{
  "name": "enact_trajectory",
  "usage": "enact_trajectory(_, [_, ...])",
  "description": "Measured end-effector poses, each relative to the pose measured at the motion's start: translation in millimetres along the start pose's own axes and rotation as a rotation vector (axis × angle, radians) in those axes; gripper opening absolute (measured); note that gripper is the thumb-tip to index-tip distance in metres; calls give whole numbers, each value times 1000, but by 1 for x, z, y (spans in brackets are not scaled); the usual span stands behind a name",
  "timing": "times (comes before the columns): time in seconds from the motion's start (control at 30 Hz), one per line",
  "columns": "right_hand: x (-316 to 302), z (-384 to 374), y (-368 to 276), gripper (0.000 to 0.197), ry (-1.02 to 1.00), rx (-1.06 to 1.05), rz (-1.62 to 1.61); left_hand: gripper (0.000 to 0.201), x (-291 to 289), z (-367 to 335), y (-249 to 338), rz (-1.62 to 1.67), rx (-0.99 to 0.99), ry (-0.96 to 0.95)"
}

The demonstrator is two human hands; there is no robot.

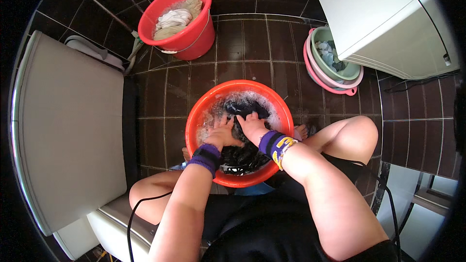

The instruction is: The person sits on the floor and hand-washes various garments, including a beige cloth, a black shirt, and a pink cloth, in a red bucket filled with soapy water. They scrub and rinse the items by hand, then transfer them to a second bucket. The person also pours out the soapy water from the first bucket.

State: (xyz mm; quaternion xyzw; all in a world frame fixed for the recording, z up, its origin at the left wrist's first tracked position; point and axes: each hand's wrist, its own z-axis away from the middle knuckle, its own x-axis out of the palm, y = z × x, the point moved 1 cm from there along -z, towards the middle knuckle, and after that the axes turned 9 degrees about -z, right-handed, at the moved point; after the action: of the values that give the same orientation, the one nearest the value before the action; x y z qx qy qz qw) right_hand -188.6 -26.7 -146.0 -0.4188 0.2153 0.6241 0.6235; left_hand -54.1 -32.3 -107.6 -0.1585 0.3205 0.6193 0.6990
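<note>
An orange-red basin (238, 85) stands on the floor between my legs, holding sudsy water and dark cloth (241, 157). My left hand (222, 135) lies in it with fingers spread at the cloth's left side, partly in the foam. Beside it, my right hand (252, 128) rests on the dark cloth, its fingers apart and the tips near the water. Neither hand grips the cloth. Part of the cloth is under water, so its kind does not show. A purple wristband (206, 157) is on my left wrist, and a purple and yellow wristband (275, 146) on my right.
A red bucket (196, 41) with pale cloth stands at the back left. Stacked green and pink basins (357, 75) hold more cloth at the right, below a white cabinet-like appliance (383, 24). A large grey panel (73, 126) stands at the left. Dark tiles (252, 39) cover the floor.
</note>
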Motion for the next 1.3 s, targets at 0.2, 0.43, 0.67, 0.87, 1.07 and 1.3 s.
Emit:
enact_trajectory(0.2, [27, -25, 6, 27, -48, 21, -174, 86, 31, -31, -24, 97, 57, -83])
enact_trajectory(0.43, [19, -46, 30, 23, 69, -139, -367, 67, -1, -12, 8, 26, 8, -163])
enact_trajectory(0.67, [-147, 45, -45, 77, 146, -429, -933, 90, 13, 49, -1, 763, 389, 542])
enact_trajectory(0.87, [-251, 171, -97, 22, -279, -301, -1746, 53, 5, 91, 9, 1155, 456, 466])
enact_trajectory(1.07, [-304, 268, -92, 29, -251, -565, -1541, 46, -5, 121, 23, 1424, 575, 716])
enact_trajectory(1.3, [-305, 270, 14, 49, 327, -777, -1367, 35, -78, 139, 8, 988, 544, 852])
